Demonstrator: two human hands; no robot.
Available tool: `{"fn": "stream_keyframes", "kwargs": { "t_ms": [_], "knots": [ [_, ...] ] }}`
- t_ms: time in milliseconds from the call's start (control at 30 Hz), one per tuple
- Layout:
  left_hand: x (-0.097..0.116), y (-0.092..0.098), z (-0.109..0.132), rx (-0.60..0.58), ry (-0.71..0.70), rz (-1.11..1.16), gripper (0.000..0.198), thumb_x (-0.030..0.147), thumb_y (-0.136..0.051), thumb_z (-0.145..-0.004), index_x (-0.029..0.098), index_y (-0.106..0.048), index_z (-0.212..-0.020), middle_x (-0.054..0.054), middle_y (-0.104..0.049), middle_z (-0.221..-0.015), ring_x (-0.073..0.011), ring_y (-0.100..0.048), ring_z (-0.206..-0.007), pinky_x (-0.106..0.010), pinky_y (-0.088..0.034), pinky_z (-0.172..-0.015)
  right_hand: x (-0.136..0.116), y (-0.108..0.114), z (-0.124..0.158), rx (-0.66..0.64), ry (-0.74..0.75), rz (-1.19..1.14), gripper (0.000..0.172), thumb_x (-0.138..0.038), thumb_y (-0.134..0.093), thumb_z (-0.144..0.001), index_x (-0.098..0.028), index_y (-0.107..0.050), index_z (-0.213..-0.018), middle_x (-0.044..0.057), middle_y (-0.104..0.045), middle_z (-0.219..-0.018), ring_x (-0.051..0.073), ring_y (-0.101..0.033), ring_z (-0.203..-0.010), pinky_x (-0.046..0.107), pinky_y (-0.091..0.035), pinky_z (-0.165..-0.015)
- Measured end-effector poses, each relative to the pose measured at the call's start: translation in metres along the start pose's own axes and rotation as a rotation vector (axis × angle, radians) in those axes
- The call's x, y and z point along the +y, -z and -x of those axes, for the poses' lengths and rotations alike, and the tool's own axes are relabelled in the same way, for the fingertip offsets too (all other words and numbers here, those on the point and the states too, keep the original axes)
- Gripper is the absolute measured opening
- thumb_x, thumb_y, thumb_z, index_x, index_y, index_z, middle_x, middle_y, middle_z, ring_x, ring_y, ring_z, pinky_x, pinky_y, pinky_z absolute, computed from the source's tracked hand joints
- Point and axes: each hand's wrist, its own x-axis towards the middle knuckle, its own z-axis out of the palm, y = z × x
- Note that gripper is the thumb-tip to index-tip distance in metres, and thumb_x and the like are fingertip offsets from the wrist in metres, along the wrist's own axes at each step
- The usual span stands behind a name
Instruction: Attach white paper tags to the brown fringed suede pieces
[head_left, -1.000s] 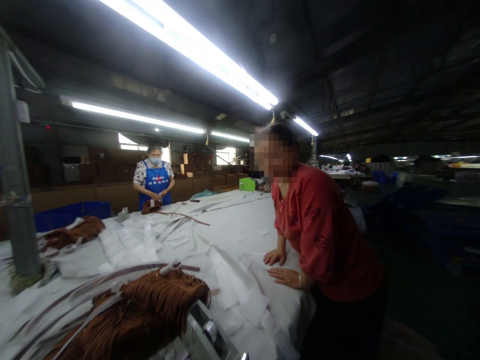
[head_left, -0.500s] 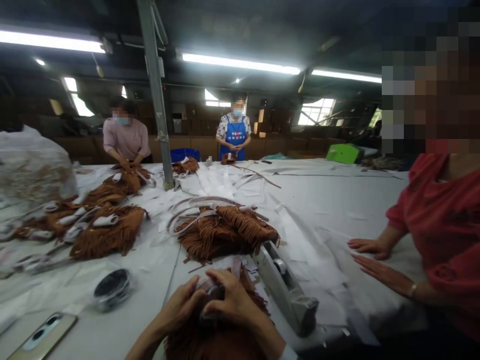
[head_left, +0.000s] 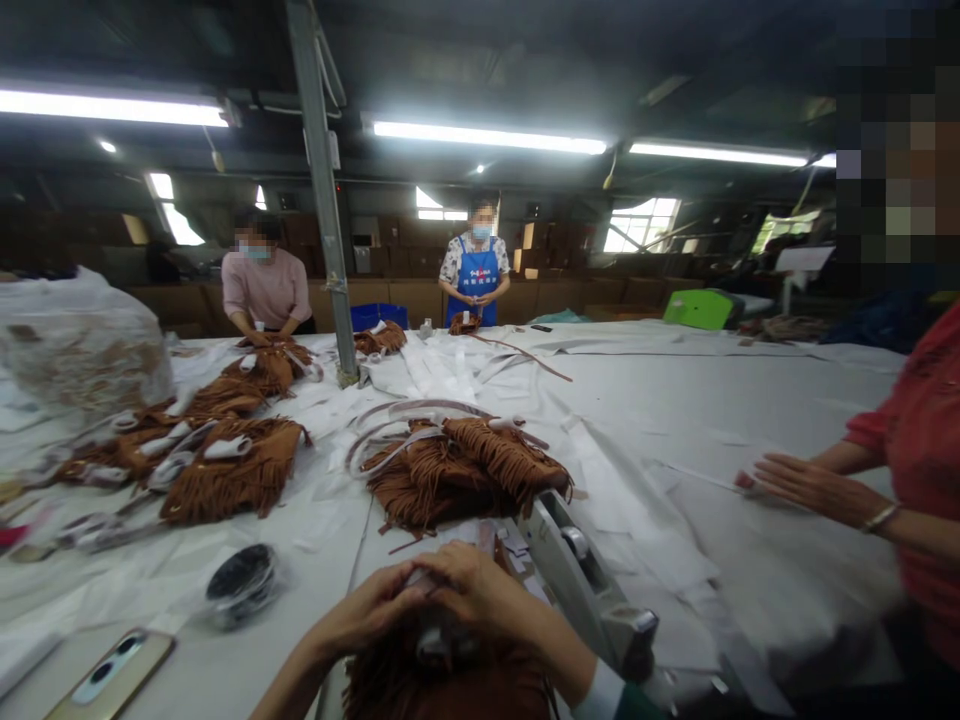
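Observation:
Both my hands work together at the bottom centre on a brown fringed piece (head_left: 457,685). My left hand (head_left: 375,615) curls its fingers onto the piece's top edge. My right hand (head_left: 480,590) is closed over the same spot, pinching something small and pale that I cannot make out. Just right of my hands stands a grey tape dispenser (head_left: 592,590). Beyond them lies a heap of brown fringed pieces (head_left: 465,470) with white strips looped over it.
A phone (head_left: 112,675) and a dark tape roll (head_left: 240,580) lie at the lower left. More fringed piles (head_left: 225,470) and a plastic bag (head_left: 75,345) sit left. A person in red rests a hand (head_left: 802,485) on the white table. Two workers stand behind a metal pole (head_left: 326,190).
The view swung left and down from the person in red, bringing my hands into sight. Since half a second ago my hands stay on the fringe; the person's hands shifted right.

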Motion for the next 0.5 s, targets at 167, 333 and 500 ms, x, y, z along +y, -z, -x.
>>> {"fn": "stream_keyframes", "kwargs": {
  "t_ms": [167, 333, 500],
  "knots": [
    [0.001, 0.003, -0.001, -0.041, 0.05, 0.113, 0.041, 0.049, -0.047, -0.089, 0.015, -0.061, -0.107, -0.005, -0.066, -0.096, -0.02, -0.059, -0.085, -0.029, -0.047, -0.078, -0.004, 0.004, -0.005, 0.039, 0.011, -0.098, 0.03, -0.016, -0.063, -0.078, -0.02, -0.065, -0.108, 0.005, -0.068, -0.101, 0.019, -0.061, -0.094, 0.03, -0.045, -0.087],
    [0.007, 0.005, -0.005, -0.065, 0.023, 0.083, 0.049, 0.052, -0.053, -0.085, 0.015, -0.061, -0.116, -0.008, -0.065, -0.109, -0.0259, -0.057, -0.102, -0.036, -0.043, -0.093, 0.0, -0.002, -0.004, 0.028, 0.024, -0.109, 0.043, -0.013, -0.061, -0.077, -0.026, -0.062, -0.118, 0.003, -0.067, -0.096, 0.018, -0.061, -0.087, 0.028, -0.047, -0.081],
    [0.005, 0.006, -0.008, -0.07, 0.024, 0.076, 0.042, 0.047, -0.05, -0.088, 0.015, -0.063, -0.112, -0.007, -0.066, -0.103, -0.0238, -0.057, -0.097, -0.035, -0.043, -0.091, 0.006, -0.019, -0.002, 0.183, 0.044, -0.097, 0.036, -0.018, -0.054, -0.083, -0.028, -0.064, -0.115, 0.004, -0.068, -0.091, 0.018, -0.06, -0.082, 0.029, -0.048, -0.077]
  ]
}}
